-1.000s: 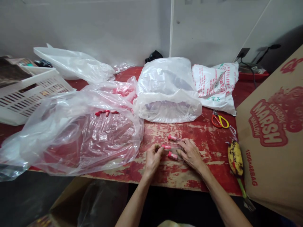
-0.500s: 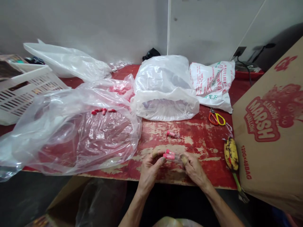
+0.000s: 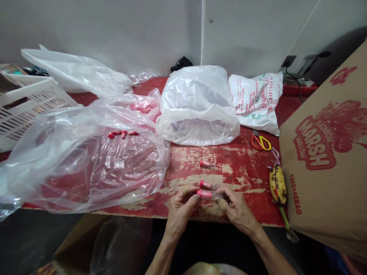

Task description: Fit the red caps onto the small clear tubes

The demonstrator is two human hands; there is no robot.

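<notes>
A small clear plastic tube with a pink cap [image 3: 204, 194] lies level between my two hands. My left hand [image 3: 182, 209] pinches its capped end between thumb and fingers. The thumb and fingers of my right hand [image 3: 237, 208] close on its clear end. Just behind it is a second pink-capped tube [image 3: 205, 185], its far end close to my right fingertips; whether they touch it I cannot tell. A third capped tube [image 3: 207, 164] lies farther back on the worn red table [image 3: 183, 173].
Left on the table spreads a clear plastic bag [image 3: 71, 160] with several red-pink pieces [image 3: 123, 133]. An open-mouthed white bag [image 3: 197, 91], a printed sack [image 3: 255, 101] and scissors [image 3: 260, 142] are behind. A banana [image 3: 277, 185] and large carton [image 3: 323, 152] stand right; a white basket [image 3: 34, 107] left.
The front tube has come slightly nearer to me, and the gap to the second tube has widened. My right fingers have shifted along the clear end. The whole view has moved slightly.
</notes>
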